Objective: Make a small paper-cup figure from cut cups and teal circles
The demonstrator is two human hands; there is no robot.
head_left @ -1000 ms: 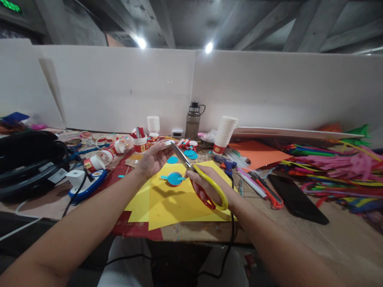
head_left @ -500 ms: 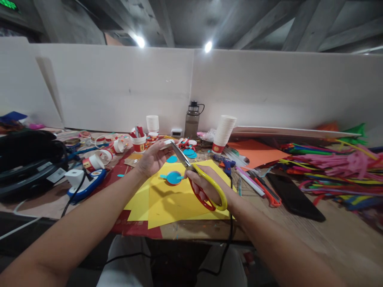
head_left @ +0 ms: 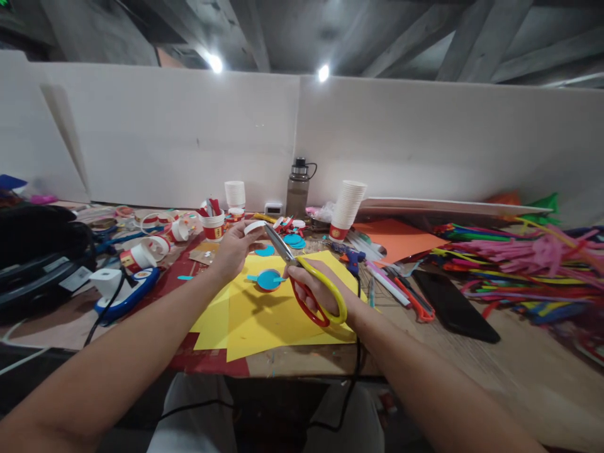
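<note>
Between the fingertips of my left hand point(head_left: 233, 250) is a curved white strip point(head_left: 255, 228), held above the table. My right hand point(head_left: 318, 288) grips the yellow and red handles of the scissors point(head_left: 283, 247). The blade tips point up and left, at the right end of the strip. Below the hands, a small round piece with a blue disc point(head_left: 269, 279) and blue tabs at its sides lies on yellow paper sheets point(head_left: 264, 327). More blue discs point(head_left: 294, 240) are just behind.
Cup stacks point(head_left: 348, 207) and a bottle point(head_left: 298, 189) stand at the back. To the right are a glue gun point(head_left: 352, 256), cutters, a black phone point(head_left: 455, 306) and pipe cleaners point(head_left: 533, 251). Cut cups point(head_left: 138, 258) and a blue-white device point(head_left: 127, 296) lie left.
The view has shifted slightly. The white strip now shows longer and more curved in my left hand, and the scissors stay in my right hand, with their tips beside it.
</note>
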